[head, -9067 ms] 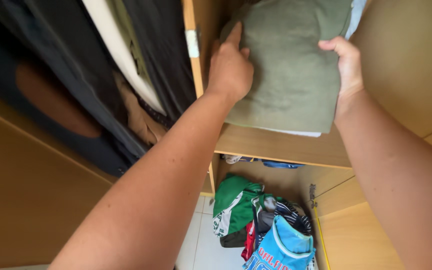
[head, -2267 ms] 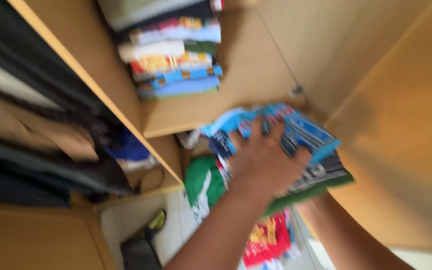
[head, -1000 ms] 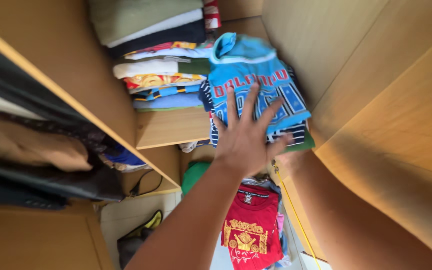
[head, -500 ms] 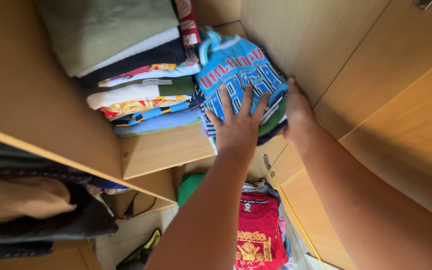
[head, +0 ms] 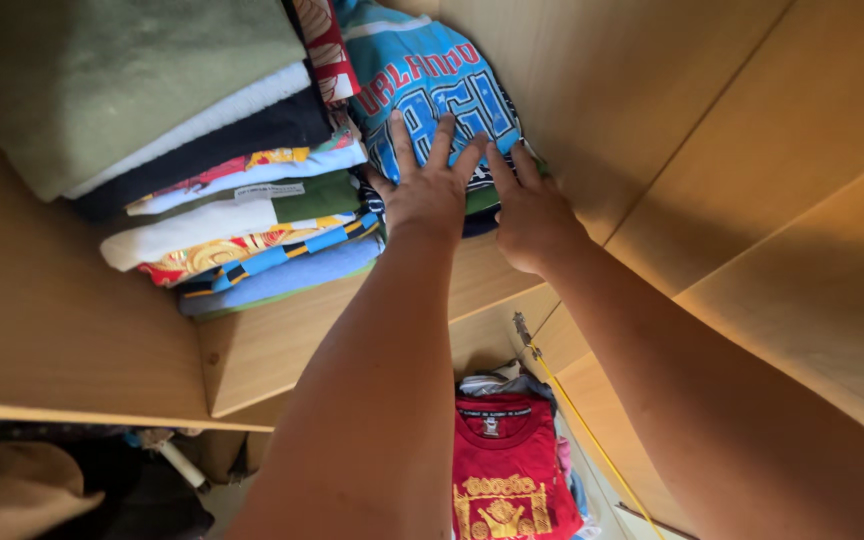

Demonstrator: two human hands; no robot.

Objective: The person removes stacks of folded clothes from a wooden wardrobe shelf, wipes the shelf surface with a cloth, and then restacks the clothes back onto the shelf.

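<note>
Two stacks now sit on the wardrobe shelf point(head: 332, 330): the big folded pile point(head: 202, 170) at left, and the smaller bundle topped by a blue jersey point(head: 422, 80), pushed nearly home against the side wall point(head: 592, 90), so stowing looks almost done, with the red shirt point(head: 507, 480) and more clothes still lying below. Left hand point(head: 430, 190) lies flat, fingers spread, on the jersey front; right hand point(head: 530, 215) presses the bundle's lower right edge, neither grip clenched.
</note>
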